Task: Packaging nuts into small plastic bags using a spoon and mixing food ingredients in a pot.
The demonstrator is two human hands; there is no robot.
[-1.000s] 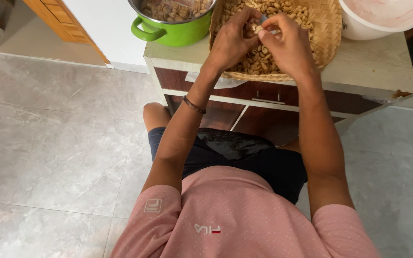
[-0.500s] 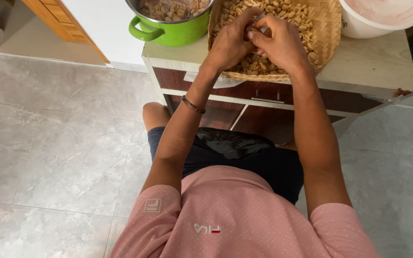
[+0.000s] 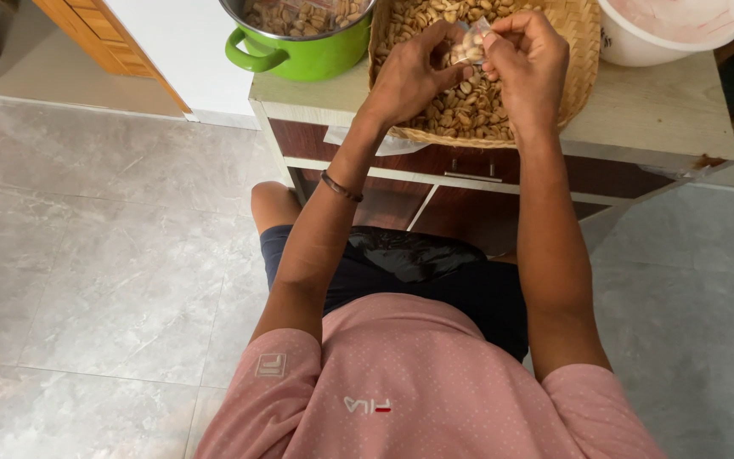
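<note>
Both hands, left (image 3: pixel 409 72) and right (image 3: pixel 530 64), pinched one peanut (image 3: pixel 467 47) between their fingertips above the basket (image 3: pixel 584 51) of nuts.

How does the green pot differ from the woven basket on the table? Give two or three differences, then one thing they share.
The green pot is smooth, with a side handle; the woven basket is tan wickerwork, with no handle in view. The basket looks wider than the pot. Both hands work over the basket, none over the pot. Both hold peanuts.
</note>
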